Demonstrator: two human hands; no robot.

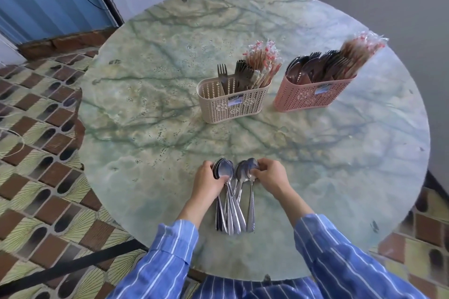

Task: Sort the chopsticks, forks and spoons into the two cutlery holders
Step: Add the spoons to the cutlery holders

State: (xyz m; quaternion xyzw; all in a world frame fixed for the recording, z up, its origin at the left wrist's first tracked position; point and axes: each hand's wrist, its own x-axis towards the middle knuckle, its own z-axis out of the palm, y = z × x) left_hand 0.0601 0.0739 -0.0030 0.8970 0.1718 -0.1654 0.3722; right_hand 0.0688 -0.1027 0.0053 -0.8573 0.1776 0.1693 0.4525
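Note:
Several metal spoons (234, 211) lie bunched on the near part of the round table, handles toward me. My left hand (207, 181) grips a stack of spoon bowls at the left of the bunch. My right hand (271, 177) pinches the bowls of the spoons on the right. A beige cutlery holder (233, 104) stands mid-table with forks and wrapped chopsticks in it. To its right a pink cutlery holder (313, 94) contains spoons, forks and wrapped chopsticks.
The green marbled table (150, 109) is round, with its edge close to my body. Tiled floor lies on the left and right. A black bar (73, 267) crosses the floor at lower left. A wall stands behind the table.

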